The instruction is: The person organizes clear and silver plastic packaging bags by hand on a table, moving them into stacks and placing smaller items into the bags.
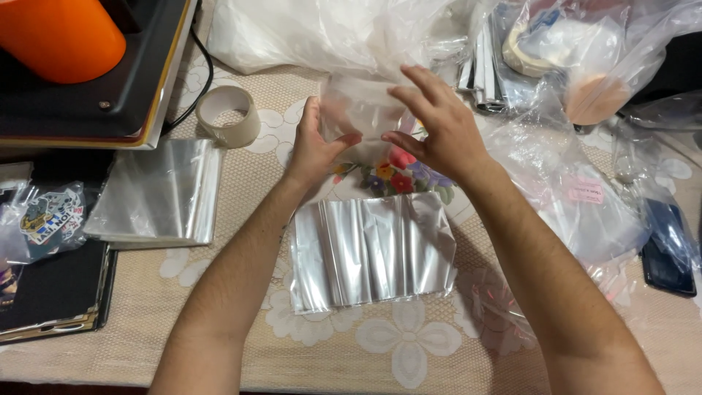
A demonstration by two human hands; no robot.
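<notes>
Grip (pixel 316 146) beside clear bag (pixel 362 110)

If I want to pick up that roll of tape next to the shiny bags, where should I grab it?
Probably best from straight above. The tape roll lies flat on the tablecloth with its open hole facing up, so put a thumb inside the hole and fingers on the outer wall, then pinch. The near side looks easiest: the black cable and the black machine base crowd its far left side.
</notes>
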